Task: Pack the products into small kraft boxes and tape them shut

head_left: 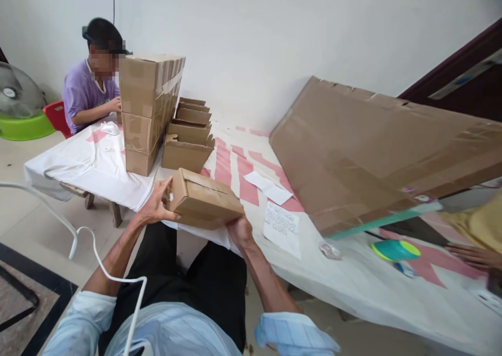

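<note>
Between my two hands is a small brown cardboard box (212, 202), its flaps folded shut, held tilted over the table's near edge. My left hand (159, 202) grips its left end, fingers on the side and thumb underneath. At the right end my right hand (240, 229) holds the lower corner, with some fingers hidden beneath. Just beyond stand several open cardboard boxes (187, 154) in a row, flaps up. Left of them rises a stack of closed, taped boxes (139, 97).
A large cardboard sheet (376, 152) leans over the table's right side. Papers (282, 228) and a teal and yellow round object (396, 250) lie on the cloth (251, 246). A person in purple (84, 92) sits behind the stack. A white cable (105, 272) crosses by my left arm.
</note>
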`<state>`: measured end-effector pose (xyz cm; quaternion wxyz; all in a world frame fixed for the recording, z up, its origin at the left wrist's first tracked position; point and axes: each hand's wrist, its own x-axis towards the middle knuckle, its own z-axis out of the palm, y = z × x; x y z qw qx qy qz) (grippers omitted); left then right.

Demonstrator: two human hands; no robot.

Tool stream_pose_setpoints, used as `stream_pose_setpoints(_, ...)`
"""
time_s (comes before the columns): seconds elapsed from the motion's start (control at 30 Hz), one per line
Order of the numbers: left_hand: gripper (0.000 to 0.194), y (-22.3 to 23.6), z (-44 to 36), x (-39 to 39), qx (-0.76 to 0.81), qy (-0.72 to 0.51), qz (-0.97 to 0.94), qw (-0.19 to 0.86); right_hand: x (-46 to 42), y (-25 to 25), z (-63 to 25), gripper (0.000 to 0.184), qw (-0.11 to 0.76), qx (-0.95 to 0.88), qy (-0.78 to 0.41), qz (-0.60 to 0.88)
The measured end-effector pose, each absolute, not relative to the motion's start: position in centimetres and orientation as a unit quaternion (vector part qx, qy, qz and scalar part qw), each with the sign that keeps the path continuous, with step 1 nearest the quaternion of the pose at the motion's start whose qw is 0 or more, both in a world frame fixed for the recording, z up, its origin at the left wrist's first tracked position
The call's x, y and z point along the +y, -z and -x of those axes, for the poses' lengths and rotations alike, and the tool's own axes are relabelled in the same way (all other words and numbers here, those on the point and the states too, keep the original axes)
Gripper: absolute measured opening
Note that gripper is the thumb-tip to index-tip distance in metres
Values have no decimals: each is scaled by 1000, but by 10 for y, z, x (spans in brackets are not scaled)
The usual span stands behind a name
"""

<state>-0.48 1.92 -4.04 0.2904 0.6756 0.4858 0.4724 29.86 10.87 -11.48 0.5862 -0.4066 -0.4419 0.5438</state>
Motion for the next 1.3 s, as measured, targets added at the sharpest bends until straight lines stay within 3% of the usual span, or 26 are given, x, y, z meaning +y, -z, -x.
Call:
stream_pose_setpoints(0.13, 132, 27, -16, 9, 488, -482, -693, 223, 113, 117, -313, 54, 582, -428, -548, 422)
stream_pose_setpoints(0.23, 125, 19, -23, 2, 498, -487, -691, 192, 114, 92, -325, 56, 556, -452, -499, 487)
stream_pose_setpoints(0.33, 121, 13, -31, -1, 513, -482, -689, 175, 108, 30, -328, 54, 577, -537, -328, 520)
stream_pose_setpoints(0.4, 121, 8, -39, 0, 518, -479, -691, 160, 96, -22, -317, 39, 552, -681, -183, 445)
stream_pose_setpoints(0.53, 118, -5, -61, 4, 522, -481, -691, 138, 67, -102, -268, 22, 355, -904, -15, 239)
stream_pose_setpoints(0.7, 116, -10, -81, 5, 532, -488, -680, 128, 62, -125, -232, 14, 90, -966, 122, 211)
stream_pose_setpoints(0.87, 115, -10, -86, 6, 533, -493, -676, 124, 69, -128, -233, 17, 22, -967, 150, 205)
stream_pose_setpoints(1.3, 115, -18, -87, 1, 548, -474, -674, 144, 75, -129, -233, 20, -7, -978, 108, 179)
